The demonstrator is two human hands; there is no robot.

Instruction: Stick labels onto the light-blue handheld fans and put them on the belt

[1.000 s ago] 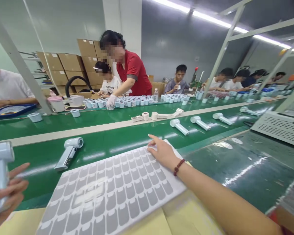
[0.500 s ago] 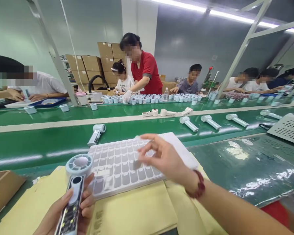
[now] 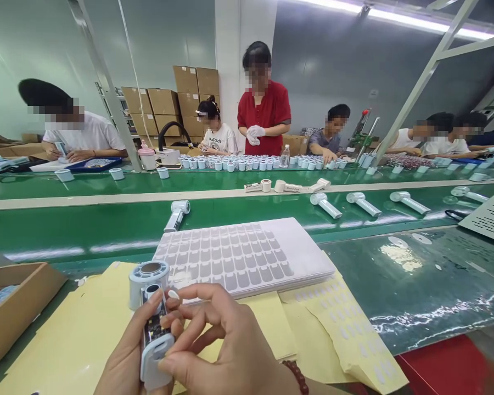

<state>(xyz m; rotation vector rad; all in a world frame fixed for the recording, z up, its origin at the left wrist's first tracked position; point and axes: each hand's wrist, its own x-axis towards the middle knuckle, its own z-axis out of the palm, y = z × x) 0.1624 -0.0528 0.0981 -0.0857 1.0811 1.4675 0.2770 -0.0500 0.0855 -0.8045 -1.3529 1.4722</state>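
My left hand (image 3: 125,351) is wrapped around a light blue handheld fan (image 3: 149,280), its round head up and its handle pointing towards me. The handle's front is uncovered, showing a dark circuit board. My right hand (image 3: 226,340) closes on the handle's lower end, thumb at its edge, other fingers bent along its side. A small white oval shows at the raised right index fingertip; I cannot tell whether it is a nail or a sticker. Just beyond lies a stack of white sheets (image 3: 308,249) bearing rows of grey, notched stickers (image 3: 226,266).
Yellow paper (image 3: 82,318) lies under the hands, with small white oval stickers at right. A cardboard box (image 3: 28,312) stands left. Fan bodies (image 3: 327,206) lie on the green conveyor belt (image 3: 107,227). Co-workers sit across it; one in red (image 3: 265,112) stands.
My right hand has come from above the sticker sheet down left to the fan's handle. The fan's lower end now tilts into view. The co-worker in red has straightened, gloved hands together.
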